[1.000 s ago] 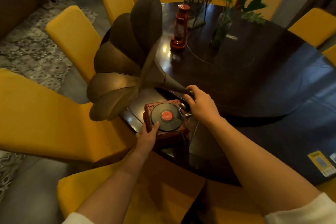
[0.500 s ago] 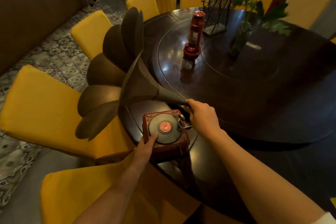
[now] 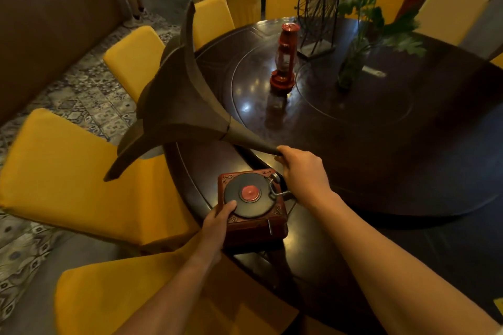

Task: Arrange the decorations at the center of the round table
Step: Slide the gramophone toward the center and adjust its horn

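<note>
We have swung the horn [image 3: 179,106] of the gramophone [image 3: 251,207] edge-on at the round table [image 3: 408,171] rim; left hand [image 3: 217,219] clasps its base, right hand [image 3: 302,171] wraps the horn's neck; centre, near the red lantern [image 3: 284,62], awaits.

On the round table [image 3: 408,160], the gramophone [image 3: 253,207] sits at the 6 o'clock edge, its horn [image 3: 185,106] reaching toward 10 o'clock over the chairs [image 3: 68,171]. The lantern [image 3: 284,60] stands at its 12 o'clock; wheel ornament [image 3: 324,3] behind; vase [image 3: 351,65] at 2 o'clock
</note>
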{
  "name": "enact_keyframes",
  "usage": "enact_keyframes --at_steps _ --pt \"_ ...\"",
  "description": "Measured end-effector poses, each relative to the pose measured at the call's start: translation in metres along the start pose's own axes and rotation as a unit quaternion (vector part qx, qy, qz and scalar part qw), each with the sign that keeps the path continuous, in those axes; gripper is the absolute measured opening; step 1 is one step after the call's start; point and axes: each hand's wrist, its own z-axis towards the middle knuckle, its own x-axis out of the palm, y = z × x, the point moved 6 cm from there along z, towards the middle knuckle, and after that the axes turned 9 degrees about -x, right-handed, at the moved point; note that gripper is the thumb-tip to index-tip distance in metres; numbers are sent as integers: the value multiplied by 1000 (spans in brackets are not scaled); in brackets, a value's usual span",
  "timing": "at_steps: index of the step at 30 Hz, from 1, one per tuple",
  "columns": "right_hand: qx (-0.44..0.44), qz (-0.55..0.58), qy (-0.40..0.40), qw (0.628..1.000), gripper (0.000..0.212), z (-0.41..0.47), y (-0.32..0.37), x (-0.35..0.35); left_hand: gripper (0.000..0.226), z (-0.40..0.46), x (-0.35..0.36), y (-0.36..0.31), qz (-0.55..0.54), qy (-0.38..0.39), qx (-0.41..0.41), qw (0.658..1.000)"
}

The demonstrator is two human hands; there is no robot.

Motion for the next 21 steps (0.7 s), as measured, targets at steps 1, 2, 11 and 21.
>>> enact_keyframes --at_steps 1,2,11,21 --pt "4 1 -3 1000 25 1 1 -6 37 -1 0 -6 -3 1 6 1000" --pt "8 3 -7 1000 26 2 2 -12 37 -3 0 -13 -5 5 15 1000" --pt "34 19 -64 997 23 31 -13 -80 32 -5 52 -93 17 36 64 997" --pt "52 -34 -98 993 20 78 -114 -152 32 32 186 -145 17 82 86 993"
